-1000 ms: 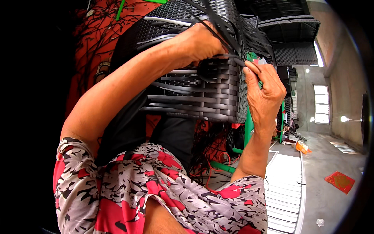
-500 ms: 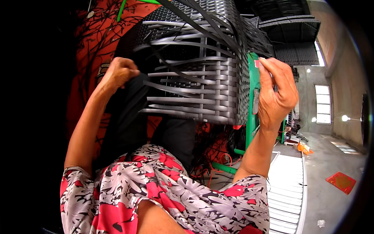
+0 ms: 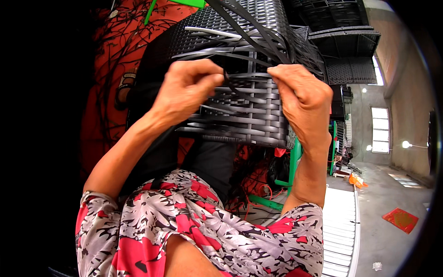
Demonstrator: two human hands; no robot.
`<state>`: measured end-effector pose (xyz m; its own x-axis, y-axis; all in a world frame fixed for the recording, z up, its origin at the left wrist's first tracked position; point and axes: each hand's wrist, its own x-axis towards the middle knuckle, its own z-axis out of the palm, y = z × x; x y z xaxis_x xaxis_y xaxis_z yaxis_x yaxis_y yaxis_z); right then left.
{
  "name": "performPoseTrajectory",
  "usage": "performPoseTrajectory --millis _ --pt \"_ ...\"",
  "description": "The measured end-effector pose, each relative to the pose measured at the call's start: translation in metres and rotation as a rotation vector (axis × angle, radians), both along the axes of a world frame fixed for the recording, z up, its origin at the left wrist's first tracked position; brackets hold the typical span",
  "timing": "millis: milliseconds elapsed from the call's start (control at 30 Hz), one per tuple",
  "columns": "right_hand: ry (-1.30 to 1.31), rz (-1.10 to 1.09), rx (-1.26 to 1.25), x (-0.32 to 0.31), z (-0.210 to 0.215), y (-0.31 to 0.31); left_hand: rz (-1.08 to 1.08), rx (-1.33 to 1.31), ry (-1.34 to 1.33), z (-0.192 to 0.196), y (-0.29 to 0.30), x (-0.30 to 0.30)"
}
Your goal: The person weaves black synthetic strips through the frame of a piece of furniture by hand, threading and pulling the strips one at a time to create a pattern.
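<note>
A black woven wicker piece lies over my knees, its rounded corner on the right and loose flat strip ends pointing left. My left hand is over the loose ends, closed in a pinch on a dark wicker strip that runs right into the weave. My right hand is at the corner, thumb and forefinger pressed together against the woven edge. What its fingertips grip is hidden. Long loose strips arch across the top of the piece.
A green frame stands below the corner on the right. Red floor covering strewn with black strip scraps lies to the left. More black wicker pieces are stacked at the far right. A white slatted panel lies at lower right.
My left hand has moved right and up, over the strip ends. My right hand has come left from beside the green frame to the woven corner. The view has shifted slightly.
</note>
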<state>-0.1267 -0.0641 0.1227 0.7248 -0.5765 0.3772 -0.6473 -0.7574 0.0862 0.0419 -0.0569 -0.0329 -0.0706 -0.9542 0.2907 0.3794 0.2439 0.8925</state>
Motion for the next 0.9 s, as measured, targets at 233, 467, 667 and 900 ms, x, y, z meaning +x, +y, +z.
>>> performPoseTrajectory --millis 233,467,667,900 --pt "0.504 -0.086 -0.080 0.011 -0.028 -0.011 0.138 -0.090 -0.271 -0.013 -0.048 -0.046" --pt "0.271 -0.033 0.087 0.006 -0.024 -0.010 -0.142 0.128 -0.196 -0.006 -0.091 -0.047" --pt "0.161 0.000 0.089 0.001 -0.006 -0.005 -0.287 0.114 -0.254 0.017 -0.082 -0.038" --pt "0.136 -0.045 0.225 0.013 -0.003 -0.009 -0.234 0.056 -0.239 0.018 -0.083 -0.034"
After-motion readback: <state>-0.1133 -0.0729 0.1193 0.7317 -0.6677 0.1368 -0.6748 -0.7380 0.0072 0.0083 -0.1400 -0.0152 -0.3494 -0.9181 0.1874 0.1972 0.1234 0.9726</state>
